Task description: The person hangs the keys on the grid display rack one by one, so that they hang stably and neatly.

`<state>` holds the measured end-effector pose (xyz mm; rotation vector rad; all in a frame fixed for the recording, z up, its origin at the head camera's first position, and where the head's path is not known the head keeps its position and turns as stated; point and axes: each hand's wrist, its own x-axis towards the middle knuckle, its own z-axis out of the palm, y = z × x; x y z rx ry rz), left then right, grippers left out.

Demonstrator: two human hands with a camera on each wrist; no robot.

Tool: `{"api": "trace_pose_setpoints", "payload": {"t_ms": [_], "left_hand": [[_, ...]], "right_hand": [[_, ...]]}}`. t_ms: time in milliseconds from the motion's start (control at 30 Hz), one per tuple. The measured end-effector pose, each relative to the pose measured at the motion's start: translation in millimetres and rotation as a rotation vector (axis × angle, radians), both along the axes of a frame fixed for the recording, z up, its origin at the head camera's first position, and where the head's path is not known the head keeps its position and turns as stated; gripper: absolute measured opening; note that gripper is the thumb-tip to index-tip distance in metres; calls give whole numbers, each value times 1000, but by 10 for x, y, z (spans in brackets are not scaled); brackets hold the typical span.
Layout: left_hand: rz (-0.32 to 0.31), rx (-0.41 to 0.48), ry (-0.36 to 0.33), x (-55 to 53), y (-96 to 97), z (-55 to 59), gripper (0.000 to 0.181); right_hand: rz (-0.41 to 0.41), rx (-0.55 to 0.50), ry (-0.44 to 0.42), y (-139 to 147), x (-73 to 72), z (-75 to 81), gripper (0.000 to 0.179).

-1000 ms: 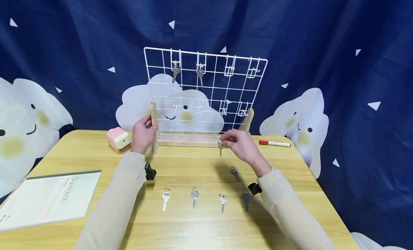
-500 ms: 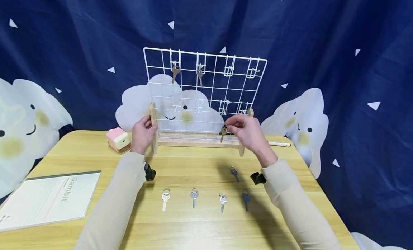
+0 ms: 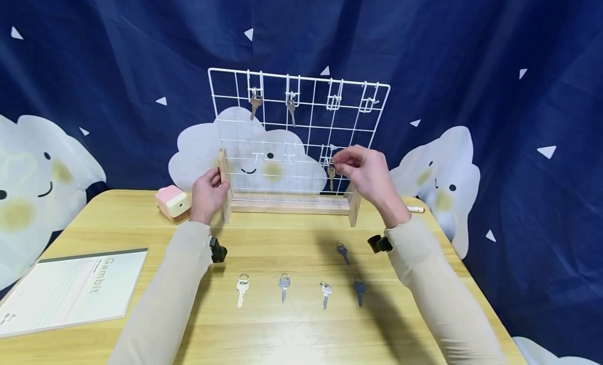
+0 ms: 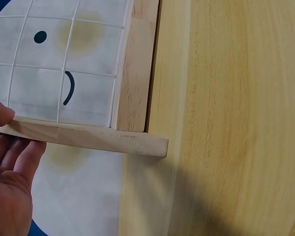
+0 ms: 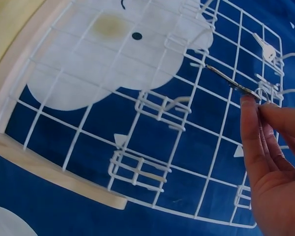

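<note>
My right hand point(image 3: 367, 174) pinches a key point(image 3: 332, 179) by its ring, in front of the lower hooks on the right of a white wire grid rack point(image 3: 315, 79). In the right wrist view that key point(image 5: 231, 81) points away from the fingertips, with a bare hook point(image 5: 177, 102) nearby. My left hand point(image 3: 209, 195) grips the rack's left wooden side post point(image 3: 223, 166); in the left wrist view the thumb lies on one face of the post point(image 4: 88, 139) and the fingers on the other. Two more keys hang from upper hooks, a left key point(image 3: 256, 104) and a right key point(image 3: 291, 111).
Several keys lie on the wooden table point(image 3: 282, 339), among them a silver key point(image 3: 284, 288) and a dark key point(image 3: 359, 292). A pink and cream box-shaped item point(image 3: 174, 202) stands left of the rack, a notebook point(image 3: 75, 291) lies front left, and a marker point(image 3: 416, 209) back right.
My right hand has risen from near the rack's base to the height of the lower hooks, drifting slightly right with the key. My left hand stays on the post.
</note>
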<state>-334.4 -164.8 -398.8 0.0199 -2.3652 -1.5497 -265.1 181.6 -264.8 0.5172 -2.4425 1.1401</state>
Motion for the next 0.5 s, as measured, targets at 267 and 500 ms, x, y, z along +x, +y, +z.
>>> {"api": "trace_pose_setpoints", "payload": {"t_ms": [267, 500], "left_hand": [[6, 8, 1, -8, -17, -19, 49], [-3, 21, 4, -14, -12, -24, 48]], "right_hand": [[-42, -8, 9, 17, -49, 165, 11], [-62, -68, 2, -6, -102, 331, 11]]}}
